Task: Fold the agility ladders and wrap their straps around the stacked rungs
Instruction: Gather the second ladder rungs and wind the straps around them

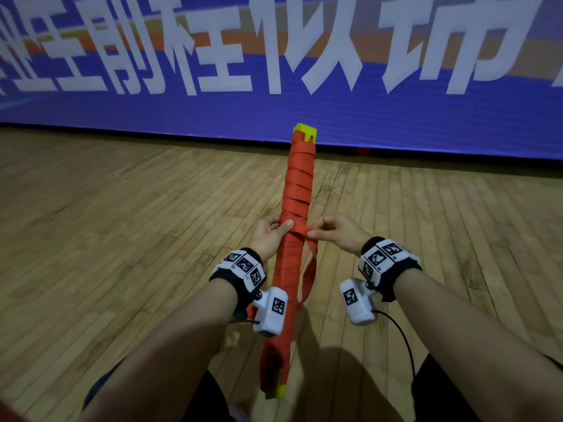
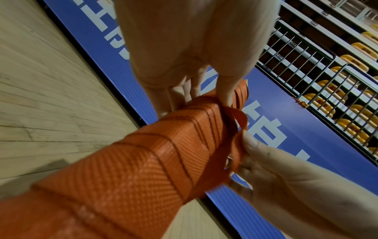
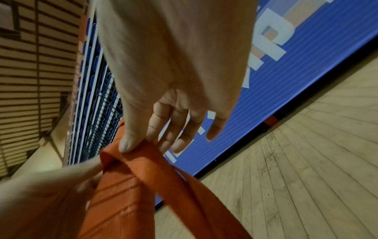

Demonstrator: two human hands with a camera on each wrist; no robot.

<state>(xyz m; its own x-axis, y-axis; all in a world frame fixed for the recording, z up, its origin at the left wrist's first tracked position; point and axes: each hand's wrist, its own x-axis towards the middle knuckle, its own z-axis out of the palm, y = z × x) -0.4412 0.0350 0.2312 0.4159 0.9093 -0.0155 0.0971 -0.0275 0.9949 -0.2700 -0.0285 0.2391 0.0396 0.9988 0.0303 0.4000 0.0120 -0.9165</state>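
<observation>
The long bundle of stacked yellow rungs – wound in orange woven strap – is held above the wooden plank floor. The left hand grips it; the right hand pinches the loose strap end beside it.

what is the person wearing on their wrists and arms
Both forearms are bare, with no sleeves. Each wrist carries a black strap ringed with white blocks printed with black square markers. A white camera pod hangs under each wrist, and a thin black cable trails from the right one.
</observation>
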